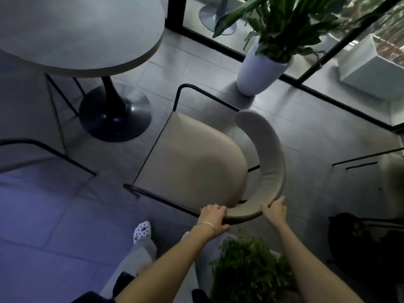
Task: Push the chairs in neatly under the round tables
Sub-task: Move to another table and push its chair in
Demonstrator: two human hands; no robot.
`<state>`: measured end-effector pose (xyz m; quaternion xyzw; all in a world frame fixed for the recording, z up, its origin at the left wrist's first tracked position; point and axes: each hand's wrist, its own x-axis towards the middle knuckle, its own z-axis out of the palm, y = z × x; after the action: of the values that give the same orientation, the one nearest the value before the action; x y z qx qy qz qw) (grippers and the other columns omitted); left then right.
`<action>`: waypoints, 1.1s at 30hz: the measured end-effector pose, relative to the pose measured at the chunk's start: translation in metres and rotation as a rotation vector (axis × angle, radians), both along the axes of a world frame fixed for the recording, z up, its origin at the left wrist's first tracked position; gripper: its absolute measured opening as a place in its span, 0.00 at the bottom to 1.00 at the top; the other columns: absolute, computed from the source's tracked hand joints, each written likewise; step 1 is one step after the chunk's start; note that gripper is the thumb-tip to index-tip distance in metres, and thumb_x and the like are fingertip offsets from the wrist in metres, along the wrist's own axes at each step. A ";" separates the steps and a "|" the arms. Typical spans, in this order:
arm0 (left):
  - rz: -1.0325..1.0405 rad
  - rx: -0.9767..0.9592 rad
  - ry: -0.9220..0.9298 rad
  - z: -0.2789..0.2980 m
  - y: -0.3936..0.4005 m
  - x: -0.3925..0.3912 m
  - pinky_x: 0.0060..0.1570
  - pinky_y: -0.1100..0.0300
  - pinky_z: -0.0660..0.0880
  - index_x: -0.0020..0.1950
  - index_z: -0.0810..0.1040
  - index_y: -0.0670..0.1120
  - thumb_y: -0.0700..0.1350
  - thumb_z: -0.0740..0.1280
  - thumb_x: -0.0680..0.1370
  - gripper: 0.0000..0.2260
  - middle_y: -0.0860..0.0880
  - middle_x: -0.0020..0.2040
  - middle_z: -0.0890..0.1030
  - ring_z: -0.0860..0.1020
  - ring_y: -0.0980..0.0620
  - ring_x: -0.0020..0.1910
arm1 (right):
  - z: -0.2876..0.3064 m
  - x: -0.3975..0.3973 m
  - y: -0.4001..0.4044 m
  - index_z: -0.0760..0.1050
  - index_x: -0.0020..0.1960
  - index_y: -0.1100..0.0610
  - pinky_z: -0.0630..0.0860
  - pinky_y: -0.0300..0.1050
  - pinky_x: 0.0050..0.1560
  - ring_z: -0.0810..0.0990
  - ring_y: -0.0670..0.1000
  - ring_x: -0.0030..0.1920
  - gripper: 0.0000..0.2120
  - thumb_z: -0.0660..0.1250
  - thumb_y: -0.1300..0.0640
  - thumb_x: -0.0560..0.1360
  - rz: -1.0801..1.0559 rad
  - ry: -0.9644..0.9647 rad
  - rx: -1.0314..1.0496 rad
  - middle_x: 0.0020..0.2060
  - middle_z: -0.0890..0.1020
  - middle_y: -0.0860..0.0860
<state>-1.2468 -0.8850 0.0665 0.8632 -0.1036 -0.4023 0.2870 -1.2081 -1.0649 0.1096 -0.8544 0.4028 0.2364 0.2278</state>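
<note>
A beige cushioned chair (192,162) with a curved padded backrest and thin black metal arms stands in the middle of the floor, its front facing the round grey table (83,31) at the upper left. The chair is apart from the table, short of its black pedestal base (115,114). My left hand (213,217) grips the near end of the backrest. My right hand (274,209) holds the backrest's outer edge a little to the right.
A second chair's black arm (43,149) shows at the left by the table. A white planter (260,73) with a leafy plant stands by the glass wall behind. A small green plant (251,265) is under my arms. Another chair (371,167) is at the right edge.
</note>
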 end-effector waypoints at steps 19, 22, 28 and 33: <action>-0.137 0.058 0.020 -0.018 -0.053 0.032 0.59 0.45 0.70 0.69 0.67 0.44 0.35 0.63 0.77 0.21 0.39 0.64 0.75 0.74 0.36 0.63 | -0.041 0.051 -0.034 0.60 0.69 0.67 0.71 0.53 0.61 0.69 0.66 0.67 0.23 0.63 0.63 0.77 -0.104 -0.053 -0.071 0.67 0.69 0.68; -0.144 0.064 0.020 -0.020 -0.043 0.035 0.60 0.45 0.69 0.69 0.67 0.45 0.36 0.64 0.76 0.22 0.39 0.64 0.75 0.73 0.36 0.63 | -0.042 0.052 -0.024 0.60 0.69 0.67 0.72 0.55 0.62 0.70 0.67 0.66 0.24 0.63 0.63 0.77 -0.115 -0.059 -0.072 0.67 0.70 0.68; -0.150 0.094 0.032 -0.024 -0.010 0.052 0.63 0.45 0.67 0.74 0.61 0.48 0.36 0.65 0.75 0.29 0.40 0.66 0.73 0.72 0.38 0.66 | -0.039 0.062 0.010 0.60 0.71 0.62 0.79 0.66 0.49 0.71 0.69 0.65 0.28 0.65 0.61 0.75 -0.108 -0.051 -0.049 0.67 0.68 0.66; -0.131 0.108 0.015 -0.027 0.025 0.071 0.64 0.45 0.68 0.76 0.59 0.50 0.37 0.65 0.76 0.30 0.41 0.67 0.73 0.71 0.39 0.67 | -0.043 0.083 0.042 0.60 0.70 0.62 0.79 0.67 0.49 0.71 0.69 0.64 0.27 0.66 0.60 0.74 -0.090 -0.069 -0.036 0.67 0.69 0.66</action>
<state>-1.1757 -0.8597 0.0396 0.8658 -0.1356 -0.4317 0.2137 -1.1251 -1.0233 0.0671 -0.8471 0.4367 0.1890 0.2367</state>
